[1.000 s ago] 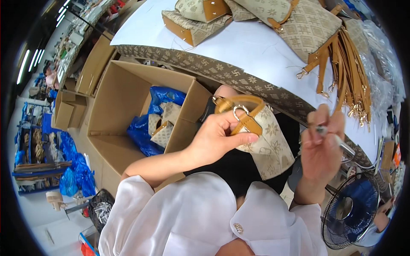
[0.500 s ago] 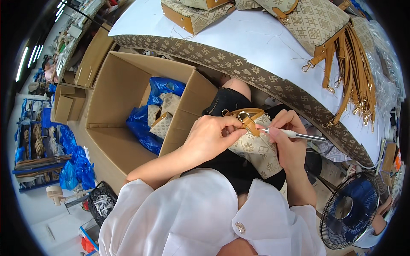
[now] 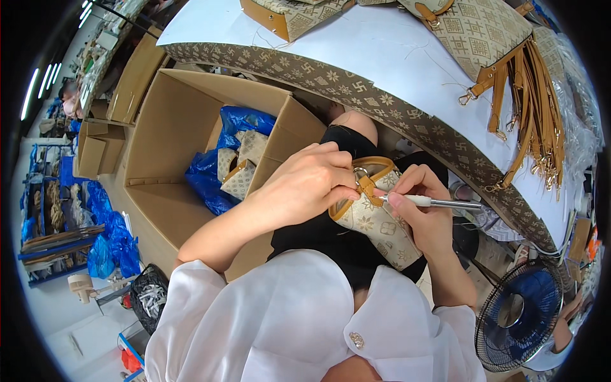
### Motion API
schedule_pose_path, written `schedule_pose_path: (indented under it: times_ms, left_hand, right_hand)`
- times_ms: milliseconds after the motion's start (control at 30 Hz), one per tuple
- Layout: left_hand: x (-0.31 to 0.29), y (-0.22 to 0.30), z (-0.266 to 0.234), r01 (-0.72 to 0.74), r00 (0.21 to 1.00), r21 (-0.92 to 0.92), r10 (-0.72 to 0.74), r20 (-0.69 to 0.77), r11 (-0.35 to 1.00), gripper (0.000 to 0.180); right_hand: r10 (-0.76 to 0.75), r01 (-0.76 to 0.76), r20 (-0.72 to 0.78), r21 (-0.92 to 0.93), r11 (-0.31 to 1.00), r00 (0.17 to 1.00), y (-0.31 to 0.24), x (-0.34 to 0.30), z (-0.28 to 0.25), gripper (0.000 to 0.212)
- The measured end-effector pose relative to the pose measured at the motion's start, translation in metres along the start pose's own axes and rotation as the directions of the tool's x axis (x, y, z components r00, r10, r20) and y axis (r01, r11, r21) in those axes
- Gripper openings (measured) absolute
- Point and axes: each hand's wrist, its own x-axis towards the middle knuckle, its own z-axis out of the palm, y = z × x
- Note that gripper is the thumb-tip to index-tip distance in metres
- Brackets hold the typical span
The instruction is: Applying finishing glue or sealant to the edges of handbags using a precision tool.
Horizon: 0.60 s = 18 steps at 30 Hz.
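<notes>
tan tab [image 3: 368, 186] on the small handbag [image 3: 377, 224], w/ the pen-like tool [image 3: 445, 203] aimed at it; can't tell if the tip touches. bag's far side hidden; patterned bags [image 3: 484, 38] on the table [image 3: 363, 35] cut off up top. handbag's cream w/ tan flower print, tan-trimmed rim, metal ring by the tab; it's tilted over the lap, btwn both hands. l hand [image 3: 313, 181] pinches its rim, r hand [image 3: 428, 207] grips the slim tool, white barrel, shiny metal end. carton [image 3: 162, 121]: plain brown cardboard, open.
</notes>
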Motion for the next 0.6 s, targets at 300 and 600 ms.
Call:
schedule_pose_path:
  times_ms: [300,600]
  left_hand:
    - [0.005,-0.002,-0.011,-0.191,0.982,0.077,0.191,0.000,0.979,0.012]
    - [0.004,-0.027,0.005,-0.401,0.908,0.044,0.403,-0.117,0.915,0.014]
  right_hand:
    - [0.079,-0.079,0.003,0.011,0.997,0.997,0.007,-0.002,-0.003,0.014]
    - [0.124,-0.121,0.031,-0.095,0.988,0.992,0.004,0.002,0.001,0.015]
